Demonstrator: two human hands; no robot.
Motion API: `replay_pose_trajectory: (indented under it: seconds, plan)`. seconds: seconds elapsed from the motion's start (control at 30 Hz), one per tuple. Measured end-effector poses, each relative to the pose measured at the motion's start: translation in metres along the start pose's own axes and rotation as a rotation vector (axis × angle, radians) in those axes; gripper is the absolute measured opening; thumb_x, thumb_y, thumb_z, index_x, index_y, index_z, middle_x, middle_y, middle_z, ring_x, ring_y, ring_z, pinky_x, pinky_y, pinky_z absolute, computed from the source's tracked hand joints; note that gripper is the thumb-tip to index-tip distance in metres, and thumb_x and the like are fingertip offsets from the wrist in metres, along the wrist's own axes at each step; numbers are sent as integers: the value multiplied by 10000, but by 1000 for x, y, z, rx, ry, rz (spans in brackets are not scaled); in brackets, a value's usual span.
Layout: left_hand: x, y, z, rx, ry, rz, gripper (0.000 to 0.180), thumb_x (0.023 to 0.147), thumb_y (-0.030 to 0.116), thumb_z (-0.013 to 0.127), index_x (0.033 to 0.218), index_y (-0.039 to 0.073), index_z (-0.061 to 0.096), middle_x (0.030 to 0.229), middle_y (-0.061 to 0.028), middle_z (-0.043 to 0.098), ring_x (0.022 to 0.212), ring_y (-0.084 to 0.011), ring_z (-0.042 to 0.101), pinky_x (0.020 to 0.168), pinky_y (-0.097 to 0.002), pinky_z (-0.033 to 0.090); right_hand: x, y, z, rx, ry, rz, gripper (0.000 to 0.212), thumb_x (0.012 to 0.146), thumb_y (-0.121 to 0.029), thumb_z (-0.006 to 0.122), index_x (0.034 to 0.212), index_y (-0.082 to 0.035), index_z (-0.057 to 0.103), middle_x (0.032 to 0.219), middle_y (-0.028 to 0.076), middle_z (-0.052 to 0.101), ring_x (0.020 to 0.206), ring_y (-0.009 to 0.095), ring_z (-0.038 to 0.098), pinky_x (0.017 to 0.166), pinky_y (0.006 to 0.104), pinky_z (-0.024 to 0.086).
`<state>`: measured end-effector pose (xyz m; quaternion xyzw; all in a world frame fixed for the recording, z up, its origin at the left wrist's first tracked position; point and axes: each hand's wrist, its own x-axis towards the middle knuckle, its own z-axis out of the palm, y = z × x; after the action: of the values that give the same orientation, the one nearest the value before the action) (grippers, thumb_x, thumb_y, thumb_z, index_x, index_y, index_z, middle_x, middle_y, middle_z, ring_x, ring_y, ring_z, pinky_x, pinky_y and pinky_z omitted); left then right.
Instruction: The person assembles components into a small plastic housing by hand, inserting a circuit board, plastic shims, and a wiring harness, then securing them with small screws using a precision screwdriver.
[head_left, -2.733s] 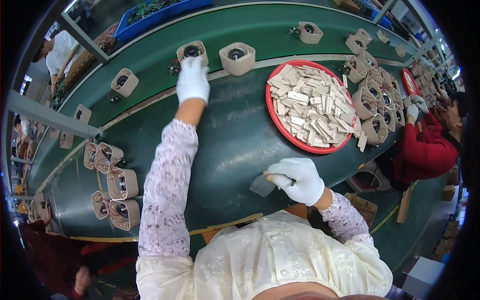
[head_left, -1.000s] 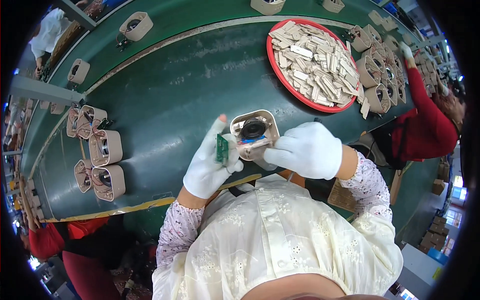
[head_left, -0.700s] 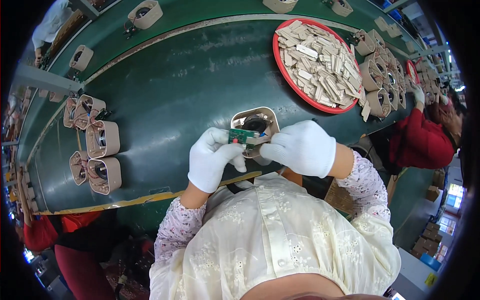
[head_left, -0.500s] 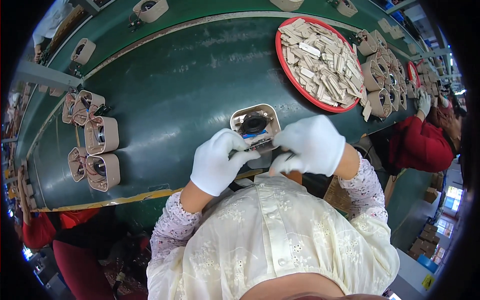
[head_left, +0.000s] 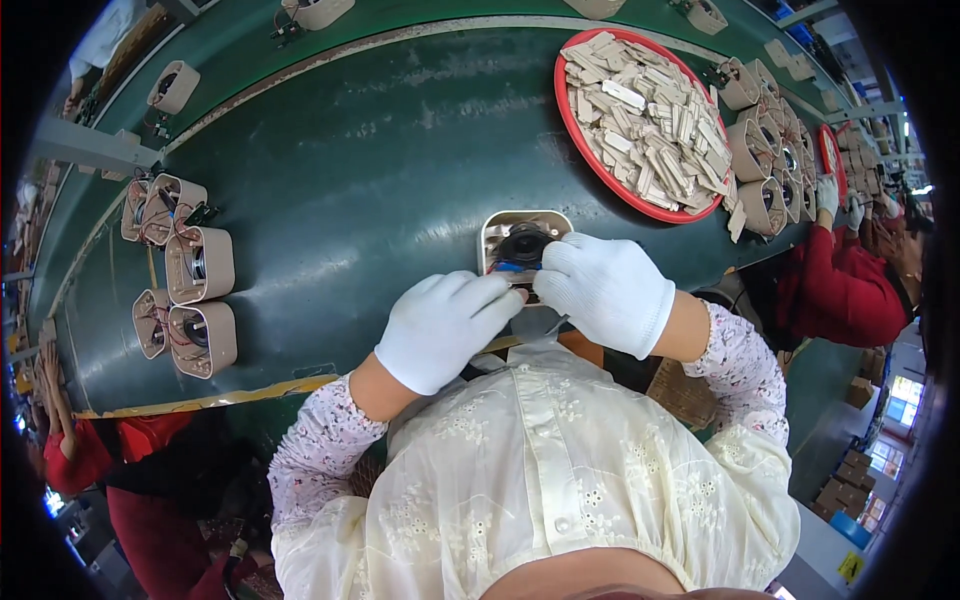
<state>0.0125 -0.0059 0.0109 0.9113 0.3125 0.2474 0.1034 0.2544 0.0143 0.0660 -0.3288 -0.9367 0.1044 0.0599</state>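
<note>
A beige speaker housing [head_left: 486, 236] lies open side up on the bench before me, with a round black speaker [head_left: 524, 244] and a bit of blue wire [head_left: 510, 267] inside. My left hand [head_left: 438, 328], in a white glove, has its fingers closed at the housing's near side, on the edge of a dark narrow circuit board. My right hand [head_left: 607, 293], gloved too, bends over the right rim with fingers pressed together; its fingertips are partly hidden, and what they grip cannot be made out.
A red tray [head_left: 570, 140] heaped with flat off-white pieces [head_left: 650, 130] stands at the far right. Several housings with speakers and wires [head_left: 200, 265] sit at the left, and more [head_left: 765, 165] beyond the tray. A person in red [head_left: 850, 285] works at the right.
The housing has shifted slightly right. My right hand has moved left and in over its right rim, and my left hand has come right, covering more of the near side and circuit board.
</note>
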Motion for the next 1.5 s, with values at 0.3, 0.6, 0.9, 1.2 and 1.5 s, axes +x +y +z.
replay_pose_trajectory:
  seconds: [0.3, 0.6, 0.9, 1.2, 1.5]
  plan:
    - [17, -5, -6, -201, -172, -198, 480, 859, 164, 712, 1321, 137, 583, 969, -24, 645, 839, -215, 662, 722, -352, 543, 0, 8, 17, 13, 42, -103, 58, 806, -155, 625, 845, -127, 658, 880, 42, 586, 883, 215, 637, 657, 328, 556]
    - [-6, -6, 6, -347, 90, -171, 458, 850, 109, 724, 1298, 134, 636, 992, -68, 656, 845, -277, 680, 751, -367, 561, 8, -7, 23, -31, 113, -75, 63, 791, -160, 633, 833, -113, 639, 860, 26, 565, 868, 204, 626, 668, 323, 553]
    - [-6, 9, -3, -47, -54, -178, 355, 846, 119, 633, 1201, 117, 644, 1112, -34, 661, 914, -225, 675, 706, -334, 569, 5, 12, 22, 319, 126, -32, 79, 815, -102, 684, 888, -75, 697, 865, 50, 614, 819, 197, 643, 654, 311, 531]
    - [-9, 9, 4, -174, -58, -235, 344, 861, 79, 611, 1203, 101, 636, 1161, -73, 647, 1001, -266, 684, 734, -366, 587, 13, -24, 12, 1668, 644, 279, 276, 1038, -170, 576, 1046, 74, 704, 790, 38, 618, 575, 69, 450, 538, 243, 354]
    - [-12, 4, -1, -131, -122, -191, 321, 875, 117, 624, 1195, 108, 631, 1136, -79, 644, 945, -276, 684, 711, -374, 584, 27, -25, 43, 1127, 658, 56, 286, 1024, -189, 605, 946, 68, 703, 785, 110, 716, 586, 158, 609, 613, 298, 522]
